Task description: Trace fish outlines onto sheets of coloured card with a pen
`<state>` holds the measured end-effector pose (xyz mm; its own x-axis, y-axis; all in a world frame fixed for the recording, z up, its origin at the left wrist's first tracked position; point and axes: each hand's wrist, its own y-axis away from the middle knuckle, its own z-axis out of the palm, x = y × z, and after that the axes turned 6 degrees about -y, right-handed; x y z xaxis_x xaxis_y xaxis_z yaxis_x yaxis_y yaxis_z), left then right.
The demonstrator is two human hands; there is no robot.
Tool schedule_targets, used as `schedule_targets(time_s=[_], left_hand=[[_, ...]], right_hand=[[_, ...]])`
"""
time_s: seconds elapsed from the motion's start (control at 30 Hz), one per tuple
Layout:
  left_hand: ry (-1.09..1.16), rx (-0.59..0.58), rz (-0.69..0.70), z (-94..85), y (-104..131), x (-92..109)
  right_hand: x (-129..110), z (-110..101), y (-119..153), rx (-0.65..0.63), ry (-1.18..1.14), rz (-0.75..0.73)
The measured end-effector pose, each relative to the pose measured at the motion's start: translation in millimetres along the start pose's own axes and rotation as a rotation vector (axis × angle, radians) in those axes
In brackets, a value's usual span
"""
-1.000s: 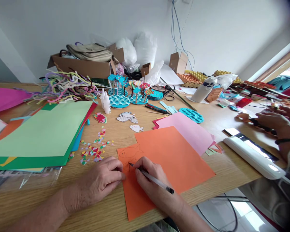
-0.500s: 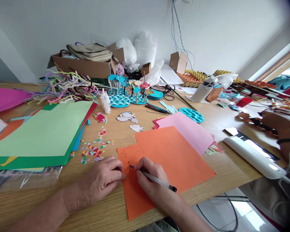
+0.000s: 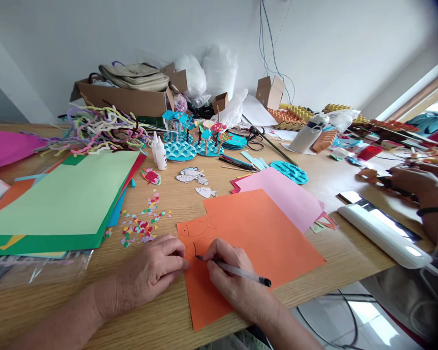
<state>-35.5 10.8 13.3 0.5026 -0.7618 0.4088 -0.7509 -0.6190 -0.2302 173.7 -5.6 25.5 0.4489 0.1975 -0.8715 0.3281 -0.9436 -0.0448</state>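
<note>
My right hand [image 3: 233, 277] is closed on a pen [image 3: 241, 272] with a clear barrel and a dark end cap. Its tip touches an orange sheet of paper [image 3: 270, 238]. In the sheet's upper left corner is a drawn fish outline [image 3: 197, 227], with a second, partial outline [image 3: 191, 249] under it, just beside the pen tip. My left hand [image 3: 156, 270] lies at the sheet's left edge, its fingers loosely bent and apart, fingertips on the paper's border. Several white cut-out fish [image 3: 191, 176] and a red decorated fish [image 3: 151, 176] lie beyond the sheet.
Stacked coloured paper [image 3: 65, 194] is at left, with confetti [image 3: 142, 228] beside it. Glue bottles [image 3: 160, 154], pipe cleaners [image 3: 105, 129] and blue wave stands [image 3: 180, 150] stand farther back. Pink paper [image 3: 281, 194] adjoins the orange sheet. At right are a white laminator-like device [image 3: 383, 236] and another person's hands [image 3: 421, 182].
The pen tip has moved slightly down and right, lengthening the curved line of the lower outline. My left hand stays at the paper's edge.
</note>
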Motion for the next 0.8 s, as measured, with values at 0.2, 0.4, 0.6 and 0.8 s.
schedule_targets(time_s=[0.2,0.4,0.6,0.8], left_hand=[[-0.012,-0.003,-0.003,-1.1,-0.7,1.3],[-0.002,-0.01,-0.009,-1.3,-2.2,1.1],[-0.003,-0.016,-0.01,-0.9,-1.9,0.2],[-0.024,-0.016,-0.002,-0.1,-0.5,1.3]], right_hand=[[0.6,-0.3,0.8,-0.005,-0.015,-0.007],[2.3,0.7,0.6,-0.013,0.001,-0.013],[1.6,0.8,1.3,-0.013,-0.007,-0.023],[1.0,0.4,0.2,0.025,-0.057,-0.016]])
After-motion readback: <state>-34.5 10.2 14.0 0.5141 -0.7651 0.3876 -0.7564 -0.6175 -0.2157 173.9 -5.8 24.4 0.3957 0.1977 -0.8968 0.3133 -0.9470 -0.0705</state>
